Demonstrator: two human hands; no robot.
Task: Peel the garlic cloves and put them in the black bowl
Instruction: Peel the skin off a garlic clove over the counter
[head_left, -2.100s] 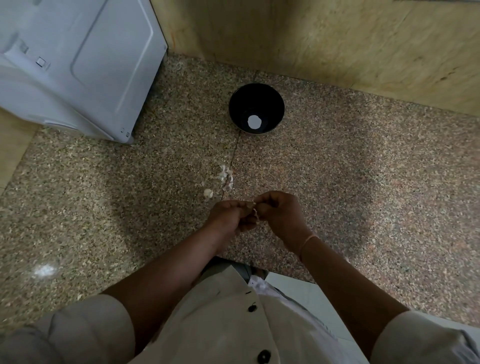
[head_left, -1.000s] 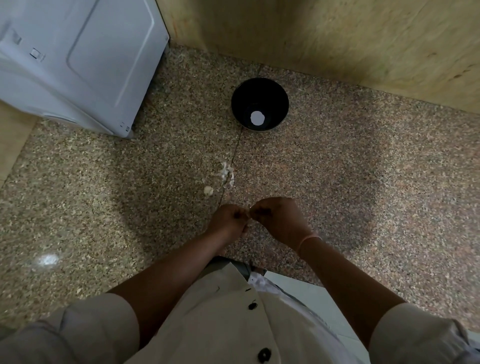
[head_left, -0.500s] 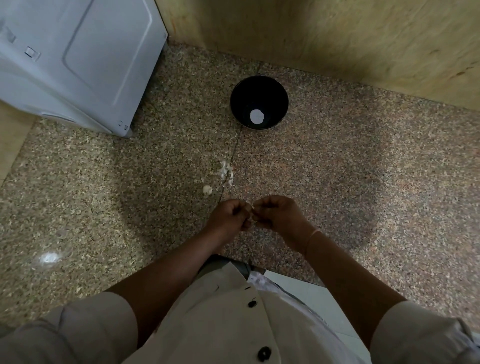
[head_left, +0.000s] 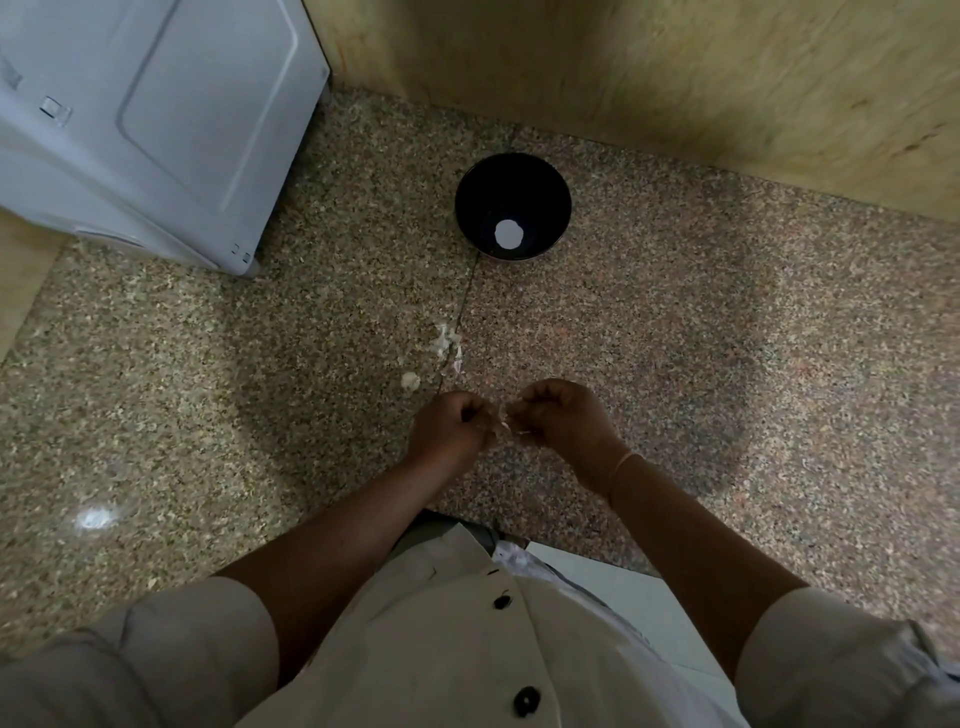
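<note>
A garlic clove (head_left: 503, 417) is pinched between the left grip (head_left: 448, 423) and the right grip (head_left: 560, 413). Both are clenched on it above the speckled worktop (head_left: 675, 338). The black bowl (head_left: 550, 208) is set well apart, farther back near the wall. Peel scraps (head_left: 448, 344) are scattered between bowl and grips.

Clove (head_left: 502, 414) between left hand (head_left: 448, 425), right hand (head_left: 561, 415)

One garlic clove (head_left: 503, 417): pale, papery skin loose, pinched between your left hand (head_left: 447, 426) and right hand (head_left: 563, 413). One black bowl (head_left: 548, 205): round, upright, well beyond them.
</note>
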